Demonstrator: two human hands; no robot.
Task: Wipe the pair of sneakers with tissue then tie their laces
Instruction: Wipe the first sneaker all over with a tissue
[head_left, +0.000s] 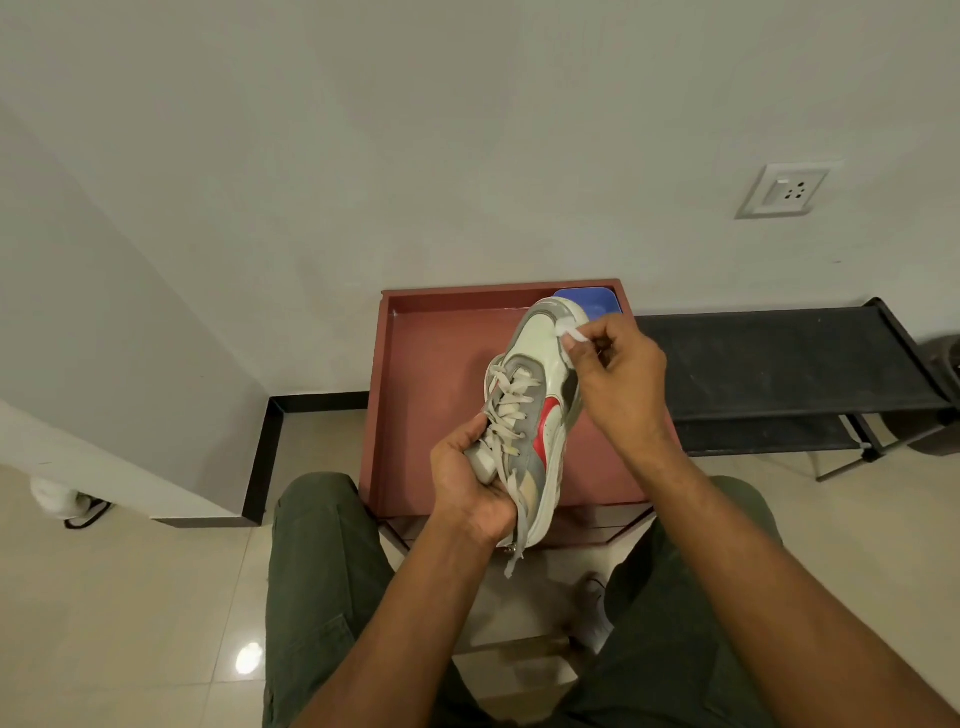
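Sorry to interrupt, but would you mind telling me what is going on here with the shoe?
A seated person is cleaning a white, grey and red sneaker held above a reddish-brown tray table. The left hand grips it at the heel end, while the right hand pinches a small piece of tissue against the toe area. The laces hang loose, not yet tied.

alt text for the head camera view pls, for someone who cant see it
A seated person's left hand holds a white, grey and red sneaker above a reddish-brown tray table, while the right hand presses a tissue near its toe. Its laces hang untied.
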